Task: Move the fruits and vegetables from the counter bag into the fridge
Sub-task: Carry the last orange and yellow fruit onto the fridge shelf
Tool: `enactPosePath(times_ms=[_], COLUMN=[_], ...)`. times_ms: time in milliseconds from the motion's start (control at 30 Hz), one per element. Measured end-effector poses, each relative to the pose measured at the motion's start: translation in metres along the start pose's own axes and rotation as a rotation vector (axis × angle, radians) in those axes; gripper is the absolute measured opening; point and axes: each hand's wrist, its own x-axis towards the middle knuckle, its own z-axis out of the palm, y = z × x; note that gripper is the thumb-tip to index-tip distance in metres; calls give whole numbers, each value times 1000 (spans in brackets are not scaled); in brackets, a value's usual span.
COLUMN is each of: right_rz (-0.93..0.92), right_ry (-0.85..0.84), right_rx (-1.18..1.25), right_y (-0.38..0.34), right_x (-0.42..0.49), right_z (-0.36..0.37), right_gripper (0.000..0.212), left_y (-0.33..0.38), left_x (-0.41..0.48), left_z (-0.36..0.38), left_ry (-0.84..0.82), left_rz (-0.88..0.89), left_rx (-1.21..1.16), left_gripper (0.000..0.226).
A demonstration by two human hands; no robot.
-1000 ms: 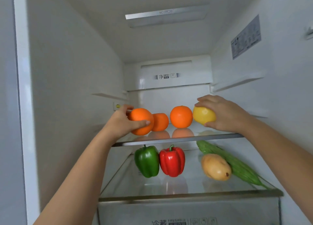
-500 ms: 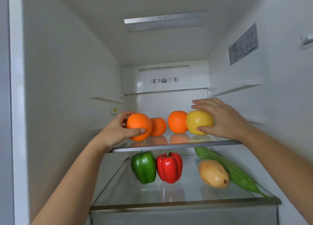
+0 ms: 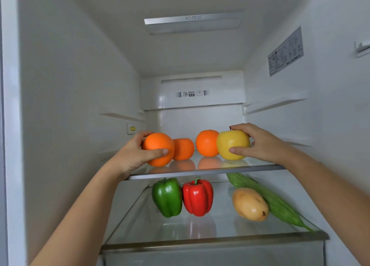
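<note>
Left grip point(image 3: 136, 155): clamped round orange point(image 3: 158, 147), at front of upper shelf point(image 3: 200, 172)
Right grip point(image 3: 264, 145): clamped round yellow apple point(image 3: 232, 143), same shelf
Risk: round fruit rolling off the glass edge on release, if nudged

- A white left wall point(image 3: 70, 85), right wall point(image 3: 330, 109) and ceiling point(image 3: 190, 53).
- A light strip point(image 3: 193, 20) marked "NO FROST" overhead.
- A grey printed label point(image 3: 285, 51) on the right wall.
- A vent panel point(image 3: 192, 93) at the back.

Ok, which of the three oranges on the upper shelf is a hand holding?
The leftmost orange, gripped by the left hand; the middle orange and right orange sit free on the shelf.
</note>
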Motion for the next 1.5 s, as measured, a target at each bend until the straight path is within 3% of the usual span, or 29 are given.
enactPosePath(times_ms=[233,600,800,967,1233,1367,1500], right_rz=[6,16,-48,-123,-160,-179,-146], right_ry=[8,46,242,394,569,481,457], right_rx=[6,34,-117,-203,-252,-344,-387], right_y=[0,1,-12,-40,-95,-111,-123], right_x=[0,-2,-6,-18,-61,-96,-130], right_z=[0,-1,-5,10,45,70,85], right_gripper=[61,55,51,43,28,40,37], left_y=[-3,-1,2,10,15,2,-11], left_x=[2,-2,-7,-26,-91,-120,-150], left_z=[0,2,0,4,30,44,50], left_ry=[56,130,173,339,498,464,406], left_rz=[7,53,99,236,501,541,523], left_rx=[10,59,158,413,673,792,770], left_gripper=[68,73,89,90,54,45,44])
